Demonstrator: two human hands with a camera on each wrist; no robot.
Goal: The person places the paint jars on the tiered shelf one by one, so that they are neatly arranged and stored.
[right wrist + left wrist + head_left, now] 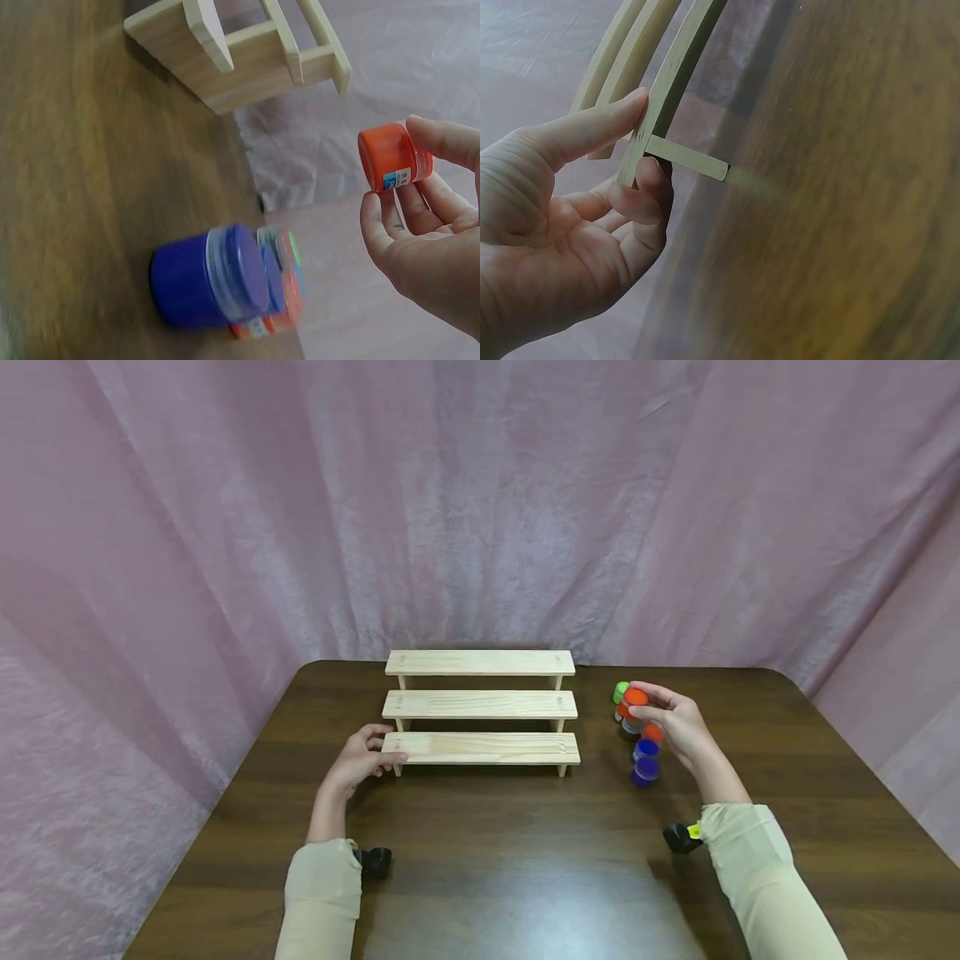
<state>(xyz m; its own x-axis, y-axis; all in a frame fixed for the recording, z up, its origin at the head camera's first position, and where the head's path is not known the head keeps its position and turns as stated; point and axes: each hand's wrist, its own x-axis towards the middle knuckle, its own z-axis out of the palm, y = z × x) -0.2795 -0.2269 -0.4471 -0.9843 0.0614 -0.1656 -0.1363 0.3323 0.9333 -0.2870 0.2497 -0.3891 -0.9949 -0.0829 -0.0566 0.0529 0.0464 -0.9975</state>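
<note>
My right hand (681, 728) holds a small orange-red paint jar (390, 156) between thumb and fingertips. In the right wrist view the jar is raised off the table and has a small label on its side. Below that hand stand several other jars: a green-lidded one (622, 690), another orange one (654, 733) and two blue-purple ones (645, 771). At the left, my left hand (357, 763) pinches the left end of the lowest step of a three-tier wooden shelf (480, 704), thumb on top and fingers curled beneath.
The brown wooden table (495, 852) has rounded far corners. A pink velvet curtain (480, 510) hangs right behind the table, close to the top tier. The jars stand to the right of the shelf, with a gap of bare table between.
</note>
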